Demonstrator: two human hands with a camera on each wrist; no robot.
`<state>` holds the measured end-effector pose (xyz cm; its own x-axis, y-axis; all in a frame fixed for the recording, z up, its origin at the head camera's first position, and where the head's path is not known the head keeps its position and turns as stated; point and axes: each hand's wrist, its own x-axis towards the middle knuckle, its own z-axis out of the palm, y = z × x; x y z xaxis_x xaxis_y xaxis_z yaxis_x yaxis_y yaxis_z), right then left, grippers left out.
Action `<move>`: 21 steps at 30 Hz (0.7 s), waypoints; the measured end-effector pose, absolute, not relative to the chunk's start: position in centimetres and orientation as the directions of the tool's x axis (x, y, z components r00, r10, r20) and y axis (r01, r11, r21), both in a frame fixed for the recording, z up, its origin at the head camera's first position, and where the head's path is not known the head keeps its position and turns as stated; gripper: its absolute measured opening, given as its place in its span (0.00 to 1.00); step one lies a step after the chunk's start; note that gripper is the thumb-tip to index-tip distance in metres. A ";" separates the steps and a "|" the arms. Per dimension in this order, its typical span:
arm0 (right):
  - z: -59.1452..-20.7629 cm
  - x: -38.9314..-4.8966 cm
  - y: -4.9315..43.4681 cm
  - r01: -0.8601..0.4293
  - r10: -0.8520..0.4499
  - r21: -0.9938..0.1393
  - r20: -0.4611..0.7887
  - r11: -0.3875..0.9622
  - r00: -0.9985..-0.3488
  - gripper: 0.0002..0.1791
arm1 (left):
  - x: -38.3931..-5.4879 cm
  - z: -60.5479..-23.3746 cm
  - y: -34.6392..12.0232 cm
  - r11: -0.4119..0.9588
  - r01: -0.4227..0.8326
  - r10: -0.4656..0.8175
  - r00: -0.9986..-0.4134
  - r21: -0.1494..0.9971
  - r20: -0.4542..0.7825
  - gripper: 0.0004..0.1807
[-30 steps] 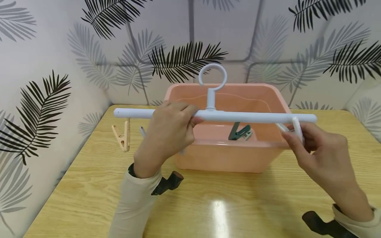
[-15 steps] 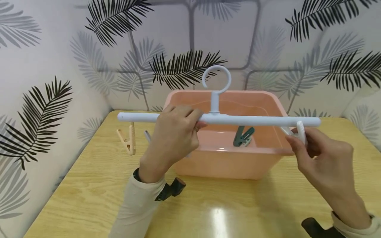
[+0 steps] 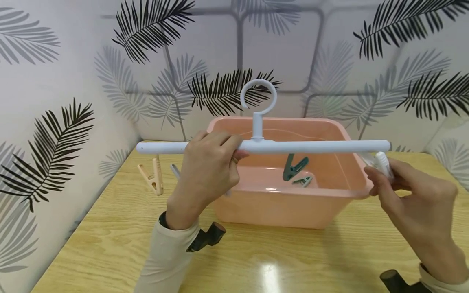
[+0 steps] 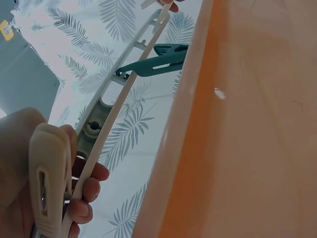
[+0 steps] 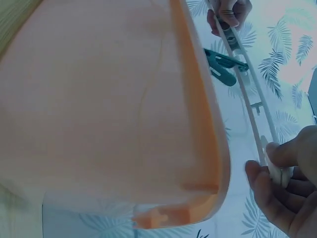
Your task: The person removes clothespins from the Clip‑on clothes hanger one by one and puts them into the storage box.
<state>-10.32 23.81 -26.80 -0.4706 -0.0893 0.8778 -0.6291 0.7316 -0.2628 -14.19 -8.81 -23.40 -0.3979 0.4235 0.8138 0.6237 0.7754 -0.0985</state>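
Note:
A light-blue hanger [image 3: 311, 146] with a round hook is held level over the basin [image 3: 271, 209]. My left hand [image 3: 212, 171] grips its bar just left of the hook. In my right hand [image 3: 421, 195], thumb and fingers pinch a white clothespin [image 3: 384, 165], its tip close under the bar near the right end. A dark green clothespin [image 3: 294, 167] hangs from the bar right of the hook, also seen in the right wrist view. Toward the left end hangs a beige clothespin [image 3: 152, 176]. A grey-blue clothespin [image 3: 175, 170] is mostly hidden behind my left hand.
The pink basin stands on a wooden table [image 3: 110, 236] beneath the hanger. A small pale green clothespin [image 3: 303, 181] lies inside it. Behind the table rises a wall [image 3: 278, 49] with a leaf pattern.
My right hand has moved right and slightly down with the white clothespin, which overlapped the bar before and now sits lower. The left hand keeps its grip. The head view has tilted up somewhat.

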 end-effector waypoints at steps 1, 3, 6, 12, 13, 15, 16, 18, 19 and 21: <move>-26.8 -10.3 23.9 -0.634 -0.090 -0.277 0.871 0.722 -0.484 0.21 | -14.2 -23.3 -8.9 0.773 0.627 0.423 -0.401 -0.093 0.812 0.08; -26.6 -10.1 24.0 -0.628 -0.100 -0.290 0.855 0.722 -0.509 0.14 | -14.1 -23.2 -9.1 0.770 0.633 0.425 -0.408 -0.085 0.808 0.07; -26.2 -9.7 24.3 -0.603 -0.130 -0.291 0.821 0.742 -0.557 0.13 | -14.0 -23.1 -9.4 0.767 0.637 0.429 -0.418 -0.078 0.801 0.06; -25.4 -9.7 25.5 -0.606 -0.153 -0.334 0.777 0.722 -0.611 0.14 | -14.4 -22.4 -9.9 0.761 0.645 0.439 -0.436 -0.068 0.785 0.07; -25.4 -9.7 25.7 -0.615 -0.144 -0.355 0.776 0.704 -0.614 0.13 | -14.3 -22.3 -10.0 0.760 0.647 0.441 -0.438 -0.066 0.784 0.07; -25.5 -9.8 26.0 -0.621 -0.129 -0.386 0.773 0.682 -0.621 0.13 | -14.2 -22.3 -10.2 0.762 0.645 0.438 -0.442 -0.062 0.783 0.06; -25.5 -9.8 26.1 -0.626 -0.125 -0.396 0.773 0.672 -0.622 0.13 | -14.1 -22.3 -10.3 0.763 0.644 0.436 -0.443 -0.061 0.783 0.06; -25.6 -9.9 26.3 -0.630 -0.122 -0.408 0.770 0.661 -0.626 0.14 | -13.8 -22.5 -10.6 0.765 0.641 0.429 -0.442 -0.057 0.787 0.05; -25.6 -10.0 26.3 -0.631 -0.125 -0.409 0.768 0.660 -0.628 0.14 | -13.7 -22.5 -10.7 0.766 0.640 0.426 -0.440 -0.056 0.791 0.05; -25.5 -10.2 26.4 -0.632 -0.130 -0.408 0.766 0.659 -0.629 0.14 | -13.6 -22.4 -10.8 0.765 0.641 0.423 -0.431 -0.059 0.797 0.05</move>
